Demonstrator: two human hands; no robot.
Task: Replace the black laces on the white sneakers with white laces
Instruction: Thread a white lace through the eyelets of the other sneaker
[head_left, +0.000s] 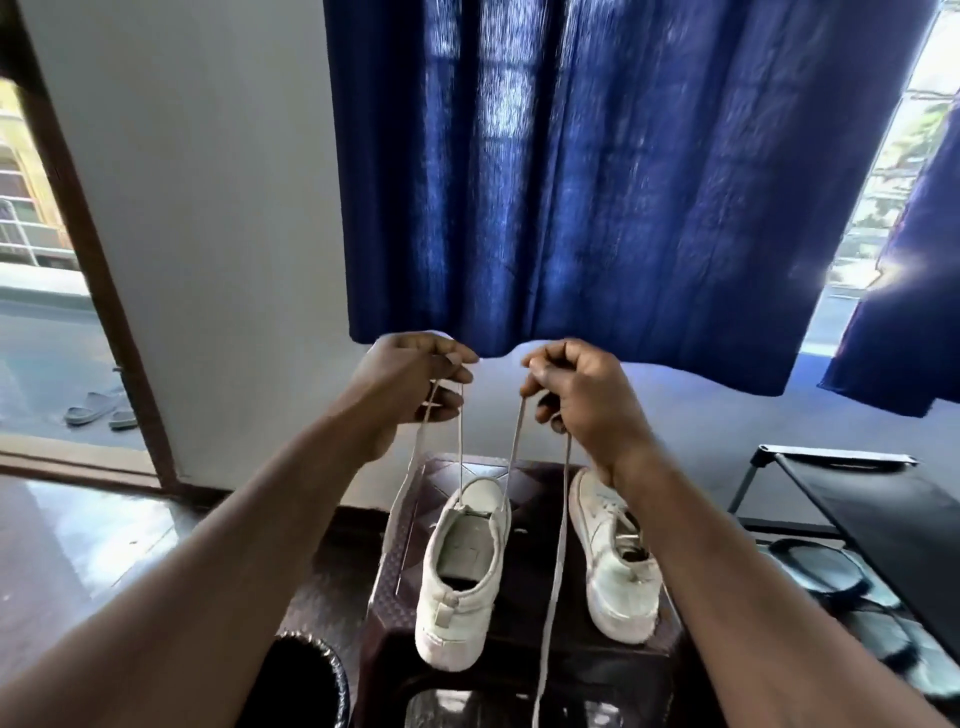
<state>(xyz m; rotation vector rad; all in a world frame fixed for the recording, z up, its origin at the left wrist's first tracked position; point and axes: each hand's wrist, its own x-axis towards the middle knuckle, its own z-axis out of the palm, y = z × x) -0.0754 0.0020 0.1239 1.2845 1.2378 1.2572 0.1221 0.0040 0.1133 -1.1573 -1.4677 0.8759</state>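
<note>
Head: left hand (415, 376), right hand (582, 395) pinch one lace (461, 447); two sneakers (457, 587) (618, 577).

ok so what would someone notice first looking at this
Two raised hands in the middle of the view catch the eye first: the left hand and right hand each pinch one side of a white lace. The lace runs down to the toe end of a white sneaker on a dark stool. A second sneaker sits to its right, and a blue curtain fills the background.
</note>
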